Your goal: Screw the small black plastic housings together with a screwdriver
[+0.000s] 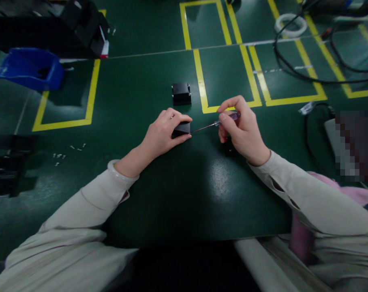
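Observation:
My left hand grips a small black plastic block on the green table, fingers along its far side and thumb along its near side. In my right hand is a screwdriver with a clear purplish handle. Its thin shaft points left, and the tip meets the block's right end near my thumb. Just beyond, a similar black block with silver screws at its sides sits on the table. Another dark piece lies partly hidden under my right hand.
Several small screws lie at the left, near dark parts. A blue bin stands at the back left beside black equipment. Yellow tape marks the table. A white tape roll and black cables are at the back right.

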